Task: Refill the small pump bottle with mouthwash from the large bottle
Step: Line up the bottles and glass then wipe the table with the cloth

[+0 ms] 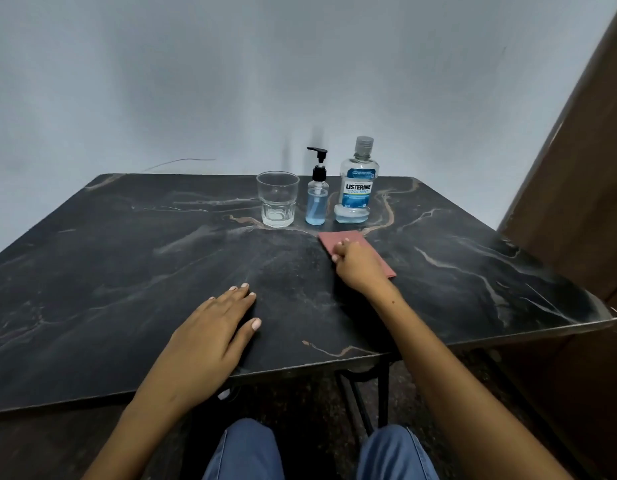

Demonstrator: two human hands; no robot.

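Note:
A small clear pump bottle (316, 202) with a black pump head stands at the back of the table, partly filled with blue liquid. Right beside it stands the large mouthwash bottle (357, 188), capped, with a little liquid at its bottom. My left hand (213, 327) lies flat on the table top near the front, fingers straight. My right hand (359, 265) rests on a pink cloth (341, 239) in front of the bottles, its fingers curled onto the cloth's near-left part.
An empty drinking glass (278, 199) stands left of the pump bottle. The black marbled table (127, 258) backs onto a grey wall. A brown wooden panel (577, 188) rises at the right. My knees show under the front edge.

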